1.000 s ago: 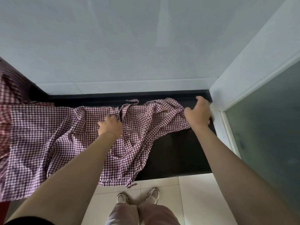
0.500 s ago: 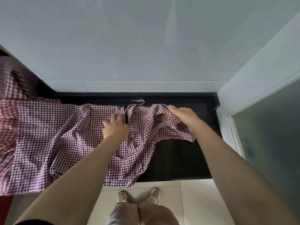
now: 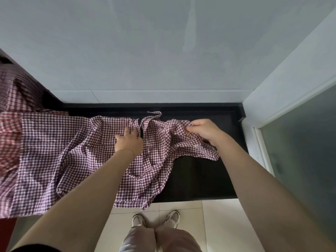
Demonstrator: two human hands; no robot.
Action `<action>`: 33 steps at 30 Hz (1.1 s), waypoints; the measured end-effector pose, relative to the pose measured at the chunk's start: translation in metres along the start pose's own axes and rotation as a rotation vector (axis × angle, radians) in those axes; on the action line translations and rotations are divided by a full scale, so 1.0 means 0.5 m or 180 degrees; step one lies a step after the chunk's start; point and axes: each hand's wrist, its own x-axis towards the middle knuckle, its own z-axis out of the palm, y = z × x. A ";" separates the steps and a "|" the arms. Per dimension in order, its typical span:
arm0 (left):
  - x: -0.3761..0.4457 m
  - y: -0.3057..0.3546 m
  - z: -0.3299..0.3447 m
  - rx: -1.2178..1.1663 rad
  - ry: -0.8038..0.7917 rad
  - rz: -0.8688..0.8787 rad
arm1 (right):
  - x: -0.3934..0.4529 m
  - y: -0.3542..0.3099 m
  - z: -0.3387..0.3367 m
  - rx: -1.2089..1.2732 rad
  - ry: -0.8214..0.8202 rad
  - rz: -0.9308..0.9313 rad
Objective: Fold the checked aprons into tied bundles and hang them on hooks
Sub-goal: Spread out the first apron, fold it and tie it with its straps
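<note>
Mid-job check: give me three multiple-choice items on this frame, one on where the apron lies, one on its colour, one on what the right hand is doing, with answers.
1. Where does the checked apron lie?
A. on the black counter
B. on the floor
C. on a hook

2. What colour are its checks?
A. blue and yellow
B. purple-red and white
C. green and black

3. What is the right hand doing?
A. hanging idle
B. resting flat on the wall
C. pinching the apron's right end

Answers: 1 A, the cloth is spread over the dark top, its front edge hanging over. 2 B, small purple-red and white squares. 3 C, its fingers are curled round bunched fabric, while the left hand presses the middle.

No readable text anywhere.
</note>
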 end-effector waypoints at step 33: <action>-0.071 0.018 -0.062 -0.0192 -0.0287 0.0189 | -0.042 0.051 0.024 -0.4097 0.0463 -0.0357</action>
